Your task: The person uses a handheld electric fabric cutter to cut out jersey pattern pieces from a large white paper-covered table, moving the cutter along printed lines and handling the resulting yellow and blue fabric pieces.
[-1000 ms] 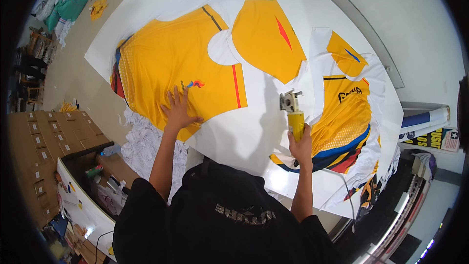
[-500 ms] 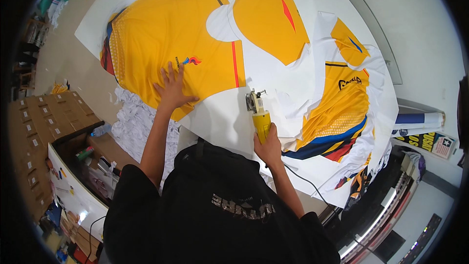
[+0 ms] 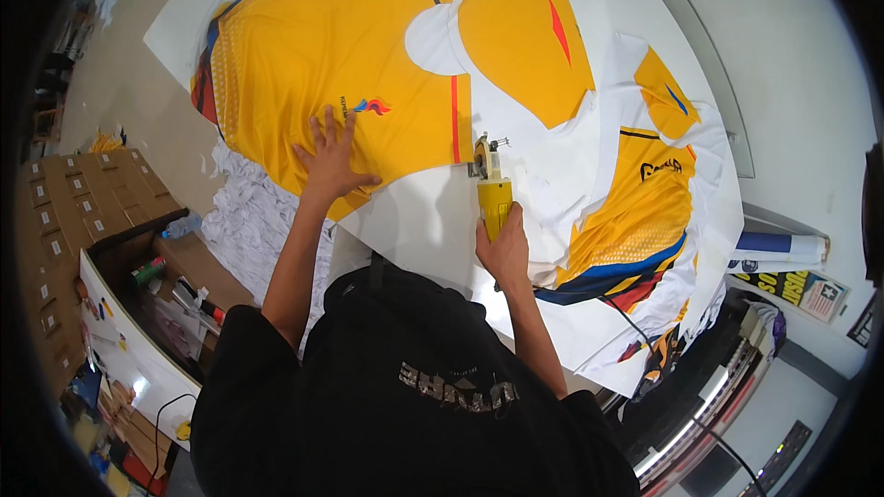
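Observation:
My left hand (image 3: 331,163) lies flat with fingers spread on a yellow fabric jersey panel (image 3: 304,55), just below its small red and blue emblem. In my right hand (image 3: 504,244) is a yellow handheld electric fabric cutter (image 3: 494,195), fingers wrapped round its body. The cutter's metal blade head stands at the panel's lower right corner, beside the red stripe. Whether the blade touches the cloth I cannot tell. A second yellow cut piece (image 3: 525,37) with a red slit-shaped mark lies just beyond, on white fabric.
A crumpled yellow, blue and red printed cloth (image 3: 635,202) covers the right of the white table (image 3: 405,230). The cutter's black cord (image 3: 631,320) trails there. White scraps (image 3: 253,216) are heaped at the left, near an open drawer (image 3: 138,248) and cardboard boxes (image 3: 83,212).
My right hand has moved the cutter slightly away from me, up along the panel's corner by the red stripe. My left hand stays spread on the panel.

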{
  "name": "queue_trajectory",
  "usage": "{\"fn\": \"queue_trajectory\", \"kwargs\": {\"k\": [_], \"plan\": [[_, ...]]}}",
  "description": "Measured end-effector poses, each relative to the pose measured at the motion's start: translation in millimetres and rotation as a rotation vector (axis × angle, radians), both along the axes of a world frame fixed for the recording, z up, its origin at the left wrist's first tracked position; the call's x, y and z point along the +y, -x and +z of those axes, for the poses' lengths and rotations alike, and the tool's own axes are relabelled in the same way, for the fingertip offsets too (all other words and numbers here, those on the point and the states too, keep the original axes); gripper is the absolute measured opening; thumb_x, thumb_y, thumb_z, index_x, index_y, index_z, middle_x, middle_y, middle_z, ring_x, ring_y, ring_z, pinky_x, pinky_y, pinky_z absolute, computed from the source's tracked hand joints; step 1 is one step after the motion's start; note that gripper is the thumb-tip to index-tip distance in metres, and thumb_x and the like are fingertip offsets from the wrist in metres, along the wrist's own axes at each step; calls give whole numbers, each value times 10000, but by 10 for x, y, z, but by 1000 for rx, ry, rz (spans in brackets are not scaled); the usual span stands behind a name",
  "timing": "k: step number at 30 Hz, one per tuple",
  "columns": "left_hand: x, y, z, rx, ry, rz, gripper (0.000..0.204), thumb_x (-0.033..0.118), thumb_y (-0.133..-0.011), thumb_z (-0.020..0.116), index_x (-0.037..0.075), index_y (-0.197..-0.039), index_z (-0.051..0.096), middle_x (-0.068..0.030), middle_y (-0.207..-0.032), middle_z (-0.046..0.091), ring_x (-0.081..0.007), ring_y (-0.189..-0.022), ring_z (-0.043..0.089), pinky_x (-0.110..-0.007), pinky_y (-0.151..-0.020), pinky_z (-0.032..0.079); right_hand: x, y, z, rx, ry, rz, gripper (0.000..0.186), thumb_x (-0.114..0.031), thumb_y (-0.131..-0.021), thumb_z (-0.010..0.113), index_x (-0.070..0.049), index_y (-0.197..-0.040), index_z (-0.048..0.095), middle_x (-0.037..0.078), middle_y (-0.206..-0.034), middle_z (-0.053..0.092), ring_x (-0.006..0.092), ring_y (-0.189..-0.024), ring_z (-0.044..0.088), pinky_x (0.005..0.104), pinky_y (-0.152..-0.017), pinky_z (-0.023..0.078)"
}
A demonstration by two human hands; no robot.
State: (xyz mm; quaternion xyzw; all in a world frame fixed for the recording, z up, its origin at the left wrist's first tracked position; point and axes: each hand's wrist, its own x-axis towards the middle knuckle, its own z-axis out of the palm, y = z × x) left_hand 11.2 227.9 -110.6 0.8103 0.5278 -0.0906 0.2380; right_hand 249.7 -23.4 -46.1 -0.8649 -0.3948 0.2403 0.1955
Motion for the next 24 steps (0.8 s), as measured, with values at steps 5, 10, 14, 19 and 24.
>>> {"fn": "queue_trajectory", "kwargs": {"k": [5, 10, 14, 19, 24], "plan": [[11, -8, 21, 16, 7, 3, 1444, 571, -561, 958, 285, -1728, 158, -164, -1803, -25, -474, -1640, -39, -869, -1143, 35, 308, -121, -33, 4, 18, 4, 569, -258, -977, 680, 63, -1328, 367, 377, -1206, 596, 571, -954, 670, 590, -784, 574], [12, -6, 45, -6, 10, 12, 1433, 541, -566, 966, 280, -1726, 166, -164, -1803, -20, -473, -1641, -40, -868, -1143, 35, 684, -293, -66, -10, -31, 23, 551, -261, -965, 693, 60, -1293, 389, 404, -1154, 616, 583, -995, 651, 590, -845, 551], [12, -11, 64, -25, 19, 24, 1435, 528, -563, 971, 276, -1726, 169, -163, -1803, -18, -476, -1640, -41, -869, -1141, 36, 959, -452, -89, -38, -17, 58, 502, -265, -973, 675, 30, -1264, 391, 363, -1164, 610, 558, -960, 664, 588, -809, 564], [18, -20, 85, -26, 21, 23, 1432, 516, -558, 975, 269, -1724, 180, -174, -1799, 0, -483, -1638, -32, -873, -1136, 47, 1248, -624, -80, -4, -34, 69, 541, -264, -952, 699, 62, -1264, 399, 415, -1152, 630, 585, -1021, 646, 586, -880, 541], [28, -18, 120, -43, 17, 28, 1434, 471, -539, 990, 257, -1719, 204, -194, -1793, 36, -491, -1635, -20, -877, -1132, 53, 1491, -799, -69, -7, 1, 99, 564, -260, -948, 703, 69, -1287, 394, 415, -1154, 638, 577, -1030, 655, 578, -885, 548]]}}
